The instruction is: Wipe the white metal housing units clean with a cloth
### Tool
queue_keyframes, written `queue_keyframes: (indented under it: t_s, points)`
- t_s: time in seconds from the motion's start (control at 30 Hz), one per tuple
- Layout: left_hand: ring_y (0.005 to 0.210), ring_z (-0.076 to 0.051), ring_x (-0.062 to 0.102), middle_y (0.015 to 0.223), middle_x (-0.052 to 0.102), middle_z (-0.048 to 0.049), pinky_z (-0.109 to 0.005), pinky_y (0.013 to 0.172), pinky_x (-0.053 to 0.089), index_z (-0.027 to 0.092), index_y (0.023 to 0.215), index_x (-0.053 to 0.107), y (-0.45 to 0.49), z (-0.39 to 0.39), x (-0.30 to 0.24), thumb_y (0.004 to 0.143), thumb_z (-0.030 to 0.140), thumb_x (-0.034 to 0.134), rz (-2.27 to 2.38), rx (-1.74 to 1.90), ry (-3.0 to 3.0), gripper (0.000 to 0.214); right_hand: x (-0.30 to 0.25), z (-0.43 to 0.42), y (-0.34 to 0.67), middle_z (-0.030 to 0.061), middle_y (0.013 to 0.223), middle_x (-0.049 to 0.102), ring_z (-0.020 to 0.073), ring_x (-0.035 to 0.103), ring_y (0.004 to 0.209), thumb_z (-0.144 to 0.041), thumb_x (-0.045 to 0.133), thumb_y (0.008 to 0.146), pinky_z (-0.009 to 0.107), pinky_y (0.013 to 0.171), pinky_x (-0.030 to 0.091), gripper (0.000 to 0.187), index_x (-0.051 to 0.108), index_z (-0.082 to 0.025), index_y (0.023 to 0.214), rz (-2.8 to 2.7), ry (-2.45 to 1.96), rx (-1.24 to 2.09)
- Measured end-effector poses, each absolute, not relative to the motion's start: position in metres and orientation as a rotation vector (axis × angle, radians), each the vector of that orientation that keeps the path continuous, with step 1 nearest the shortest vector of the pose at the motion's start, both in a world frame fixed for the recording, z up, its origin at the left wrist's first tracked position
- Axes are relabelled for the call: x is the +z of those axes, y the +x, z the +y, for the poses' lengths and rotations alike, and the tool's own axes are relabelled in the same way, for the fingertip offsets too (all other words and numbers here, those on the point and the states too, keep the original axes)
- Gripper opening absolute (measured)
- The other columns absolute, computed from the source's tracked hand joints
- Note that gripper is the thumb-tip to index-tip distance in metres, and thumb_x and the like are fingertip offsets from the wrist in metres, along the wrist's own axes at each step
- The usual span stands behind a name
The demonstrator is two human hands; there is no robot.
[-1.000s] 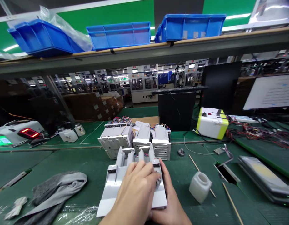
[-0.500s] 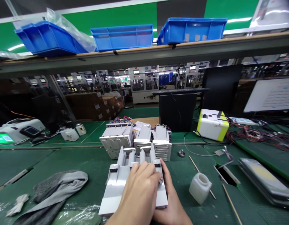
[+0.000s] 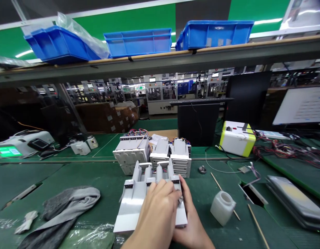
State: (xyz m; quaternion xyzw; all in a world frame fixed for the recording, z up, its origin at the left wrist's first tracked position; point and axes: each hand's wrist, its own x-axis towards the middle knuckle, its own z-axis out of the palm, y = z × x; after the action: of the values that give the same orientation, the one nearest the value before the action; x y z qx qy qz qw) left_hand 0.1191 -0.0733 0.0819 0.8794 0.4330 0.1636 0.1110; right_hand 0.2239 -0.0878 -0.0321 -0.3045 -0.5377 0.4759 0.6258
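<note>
A white and light-grey plastic housing (image 3: pixel 130 211) with rounded grey columns at its far end sits in front of me, tilted. My left hand (image 3: pixel 160 211) lies over its right half with the fingers curled and pressed together. A small greyish bit shows at those fingertips, too hidden to name. My right hand (image 3: pixel 189 214) grips the housing's right side, thumb-side fingers along the edge. Just behind stand more white units (image 3: pixel 131 152) with wires on top, and a slimmer white unit (image 3: pixel 180 157) beside them.
To the left lie a grey cloth (image 3: pixel 71 204) and a crumpled white scrap (image 3: pixel 27 221). On the right are a white plastic bottle (image 3: pixel 222 209), wooden sticks (image 3: pixel 258 226), a slot in the bench and a stacked flat device (image 3: pixel 296 200). Blue bins (image 3: pixel 139 43) line the shelf above.
The view has shifted slightly, so everything appears a little to the right. Both hands keep their places on the housing, with only slight finger movement.
</note>
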Motion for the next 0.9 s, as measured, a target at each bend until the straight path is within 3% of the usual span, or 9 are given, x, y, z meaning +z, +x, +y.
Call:
queue_keyframes:
  t_s: [0.1,0.2,0.3,0.37,0.47,0.6,0.77,0.9]
  points:
    - [0.090,-0.024,0.053,0.089,0.063,-0.0047,-0.038,0.080,0.041,0.028,0.100,0.074,0.108,-0.078,0.087,0.089,0.010,0.049,1.149,0.506,2.519,0.033,-0.032,-0.091,0.225,0.0134,0.154,0.035,0.0281,0.043,0.137,-0.028,0.087,0.060,0.039,0.112,0.036,0.122,0.006,-0.028,0.151,-1.228,-0.722,1.077]
    - [0.090,-0.019,0.056,0.091,0.060,-0.0033,-0.031,0.080,0.045,0.029,0.104,0.073,0.078,-0.076,0.095,0.090,0.014,0.049,1.063,0.688,2.347,0.032,-0.035,-0.095,0.236,0.0154,0.156,0.030,0.0311,0.040,0.138,-0.054,0.083,0.062,0.043,0.111,0.036,0.125,0.002,-0.026,0.154,-1.262,-0.708,1.160]
    - [0.090,-0.017,0.058,0.095,0.057,-0.0030,-0.027,0.079,0.047,0.028,0.109,0.071,0.031,-0.063,0.102,0.092,0.028,0.050,1.289,0.981,2.206,0.028,-0.033,-0.098,0.251,0.0109,0.161,0.019,0.0327,0.025,0.146,-0.075,0.074,0.058,0.046,0.116,0.027,0.126,0.008,-0.028,0.155,-1.331,-0.745,1.168]
    - [0.093,-0.018,0.058,0.096,0.058,-0.0026,-0.026,0.079,0.047,0.028,0.107,0.072,0.001,-0.049,0.106,0.091,0.038,0.054,1.434,1.083,2.161,0.026,-0.025,-0.097,0.257,0.0062,0.163,0.014,0.0329,0.014,0.148,-0.079,0.070,0.057,0.046,0.119,0.019,0.121,0.016,-0.030,0.154,-1.358,-0.817,1.057]
    - [0.098,-0.019,0.059,0.100,0.062,-0.0036,-0.030,0.087,0.047,0.026,0.103,0.073,-0.026,-0.024,0.108,0.091,0.041,0.053,1.471,1.109,2.177,0.028,-0.010,-0.090,0.258,0.0033,0.160,0.024,0.0347,0.017,0.148,-0.073,0.069,0.065,0.050,0.119,0.022,0.103,0.028,-0.034,0.151,-1.367,-0.908,0.910]
    - [0.107,-0.019,0.058,0.108,0.061,-0.0055,-0.035,0.099,0.043,0.026,0.104,0.074,-0.029,0.004,0.104,0.093,0.031,0.050,1.247,0.879,2.290,0.027,-0.006,-0.080,0.250,-0.0001,0.150,0.044,0.0340,0.027,0.145,-0.060,0.065,0.080,0.053,0.116,0.030,0.072,0.041,-0.041,0.144,-1.429,-0.965,0.798]
    - [0.128,-0.020,0.051,0.135,0.056,-0.0041,-0.037,0.108,0.037,0.031,0.094,0.077,-0.018,0.025,0.097,0.087,0.024,0.060,1.022,0.599,2.314,0.020,-0.021,-0.074,0.249,0.0023,0.132,0.062,0.0343,0.047,0.133,-0.049,0.062,0.085,0.056,0.112,0.037,0.067,0.037,-0.041,0.147,-1.463,-0.967,0.760]
    - [0.127,-0.023,0.054,0.132,0.063,-0.0046,-0.039,0.107,0.038,0.030,0.092,0.078,-0.008,0.039,0.096,0.082,0.023,0.066,0.995,0.545,2.294,0.017,-0.020,-0.071,0.247,0.0012,0.111,0.072,0.0337,0.058,0.122,-0.038,0.057,0.090,0.057,0.109,0.042,0.051,0.048,-0.043,0.140,-1.460,-0.997,0.773]
